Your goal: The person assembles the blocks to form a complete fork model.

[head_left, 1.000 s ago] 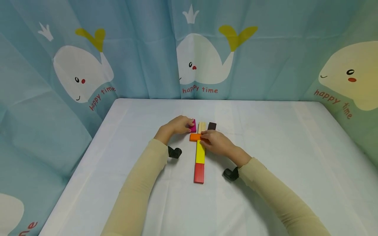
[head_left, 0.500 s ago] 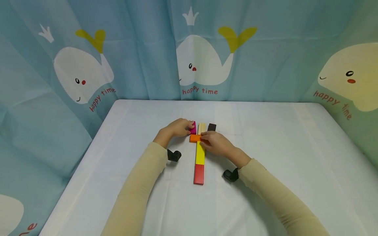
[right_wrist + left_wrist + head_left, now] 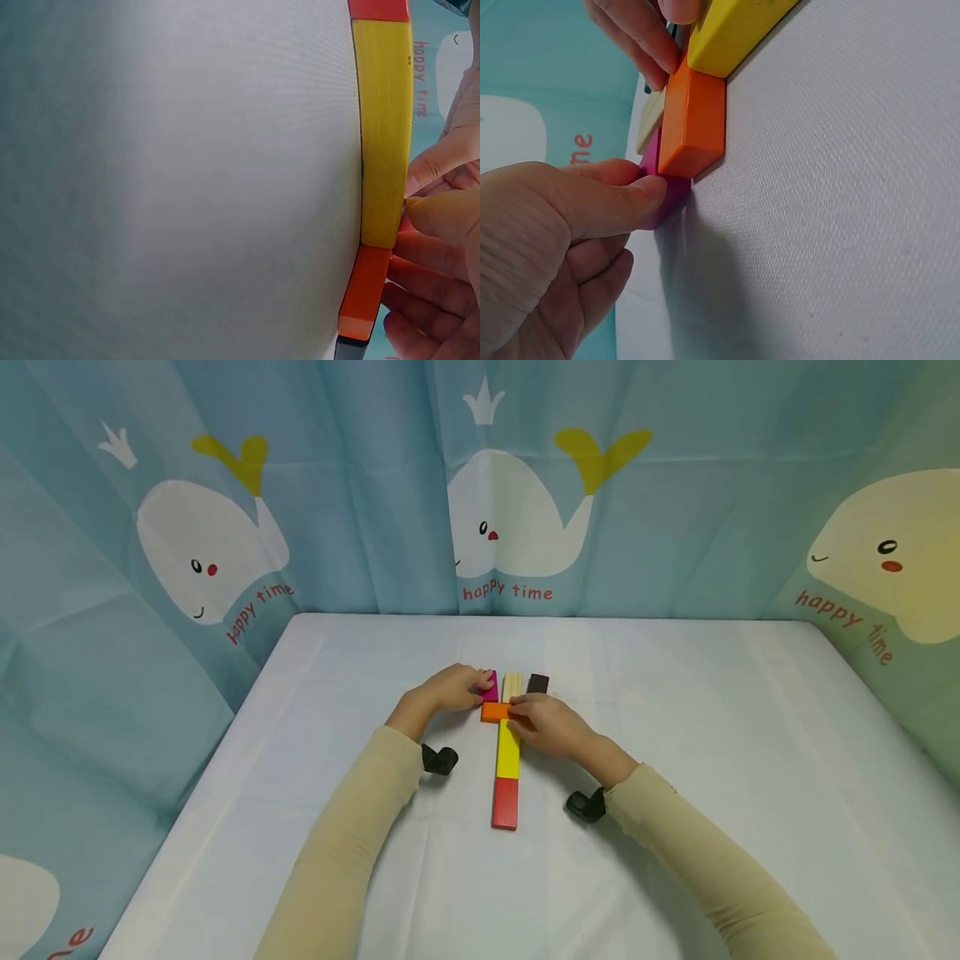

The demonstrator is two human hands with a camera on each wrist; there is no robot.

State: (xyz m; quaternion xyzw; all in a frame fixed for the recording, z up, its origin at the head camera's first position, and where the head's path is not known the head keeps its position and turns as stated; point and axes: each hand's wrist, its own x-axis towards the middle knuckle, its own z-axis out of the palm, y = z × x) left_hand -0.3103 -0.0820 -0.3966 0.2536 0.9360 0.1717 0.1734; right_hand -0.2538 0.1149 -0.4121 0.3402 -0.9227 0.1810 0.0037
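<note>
My left hand [image 3: 450, 687] pinches a magenta block [image 3: 491, 688] between thumb and fingers. In the left wrist view, the magenta block [image 3: 673, 196] meets the end of an orange block [image 3: 697, 124]. The orange block [image 3: 492, 712] lies crosswise at the far end of a yellow block [image 3: 508, 752]. My right hand [image 3: 555, 724] rests on these two, its thumb on the yellow block and its extended fingers over the right part of the orange one, which they hide. A red block [image 3: 505, 803] continues the row on the near side.
Beyond the orange block lie a pale wooden block [image 3: 512, 686] and, to its right, a dark brown block [image 3: 538, 683]. White cloth covers the table [image 3: 697, 718]. Behind it hangs a blue curtain [image 3: 675, 527] printed with whales. Black camera mounts [image 3: 441, 760] stick out from both cuffs.
My left hand and the magenta block have shifted very slightly toward the orange block, and the left wrist has drawn a little to the left. My right hand stays in place.
</note>
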